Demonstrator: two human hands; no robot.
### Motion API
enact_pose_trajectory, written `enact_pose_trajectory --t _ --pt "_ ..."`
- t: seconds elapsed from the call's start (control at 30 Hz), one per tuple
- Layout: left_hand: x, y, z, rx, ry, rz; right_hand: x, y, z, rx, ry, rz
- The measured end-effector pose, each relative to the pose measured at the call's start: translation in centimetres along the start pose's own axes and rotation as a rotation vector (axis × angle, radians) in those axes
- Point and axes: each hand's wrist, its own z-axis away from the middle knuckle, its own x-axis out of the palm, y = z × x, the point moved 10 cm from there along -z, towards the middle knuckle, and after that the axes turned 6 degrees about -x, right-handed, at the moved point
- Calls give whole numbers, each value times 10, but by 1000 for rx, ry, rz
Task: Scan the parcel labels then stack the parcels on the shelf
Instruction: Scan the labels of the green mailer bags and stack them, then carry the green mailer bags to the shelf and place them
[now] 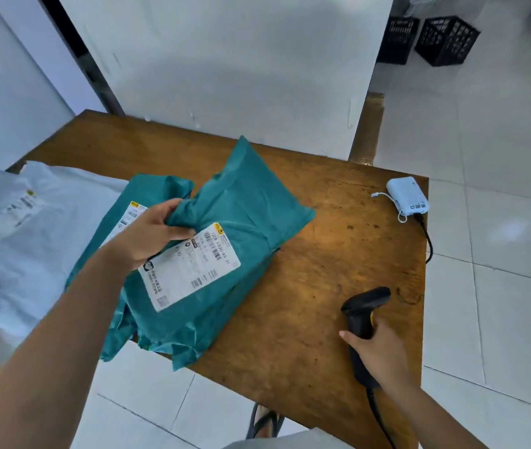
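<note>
A teal parcel [244, 205] lies on the wooden table [322, 254], its white label [189, 270] facing up. My left hand [147, 231] grips the bunched plastic at the parcel's upper left edge. Beneath it sits a second teal parcel [147, 192], also labelled and partly hidden. My right hand [377, 351] holds a black barcode scanner [363, 315] near the table's front right, its head pointing up and to the right, away from the parcels. No shelf is clearly in view.
A pale blue-grey parcel [24, 228] with a label lies at the left. A white power bank [408, 196] with cables sits at the table's far right corner. Two black crates [445, 40] stand on the tiled floor beyond a white panel [241, 59].
</note>
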Motion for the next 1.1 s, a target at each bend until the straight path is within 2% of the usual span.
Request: enact_pose_trajectory --t 0.1,0.27,0.5,0.63,0.7,0.77,0.83,0.87,0.97,1.07,1.1 --pt "-29 -18 -21 -77 118 -135 8 -2 -4 -29 -2 32" --pt "-20 -73 -42 -186 254 -493 15 -2 -6 -26 3 102" --pt "-3 -102 -23 -279 363 -357 21 2 -3 -10 78 204" --pt "-9 -88 -6 -167 464 -330 22 2 3 58 103 335" --pt "-11 -83 -3 -131 474 -244 13 -11 14 74 189 461" --pt "-4 -85 -4 -123 425 -154 6 -41 26 -13 292 534" --pt "10 -90 -7 -120 355 -93 17 -79 30 -190 264 417" --pt "18 -94 -7 -128 327 -92 29 -95 27 -238 172 280" --pt "36 -106 -5 -152 294 -152 69 -119 11 -73 -174 -174" --pt "17 -117 -1 -181 417 -103 97 -138 6 15 -336 -395" --pt "13 -124 -3 -229 393 -18 106 -142 6 41 -386 -487"
